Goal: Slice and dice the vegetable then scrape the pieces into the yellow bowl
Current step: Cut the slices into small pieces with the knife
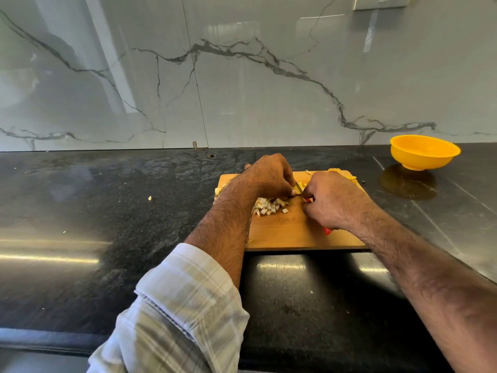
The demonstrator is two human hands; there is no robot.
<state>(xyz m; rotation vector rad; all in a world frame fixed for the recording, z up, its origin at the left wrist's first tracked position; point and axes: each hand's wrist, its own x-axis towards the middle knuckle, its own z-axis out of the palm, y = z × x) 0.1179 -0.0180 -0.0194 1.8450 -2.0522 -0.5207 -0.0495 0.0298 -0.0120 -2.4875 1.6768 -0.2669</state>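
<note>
Vegetable [299, 187], a small yellow-green piece, sits near the far middle of a wooden cutting board [293, 232], pinched under the curled fingertips of the left hand [266, 176]. Just beside it, the right hand [333, 200] is closed around a knife [327, 230] with a red handle, red showing above and below the fist; the blade is hidden between the two hands, so whether it touches the piece cannot be told. A pile of pale diced pieces [269, 207] lies on the board just below the left hand. More yellowish scraps [347, 175] sit at the board's far right corner. The board rests on a dark, glossy stone counter [107, 211]. The yellow bowl [424, 151] stands well apart at the far right of the counter, against a grey-veined marble wall [242, 76]. One stray bit [149, 198] lies on the counter left of the board. A rolled plaid sleeve [185, 305] covers the left forearm.
</note>
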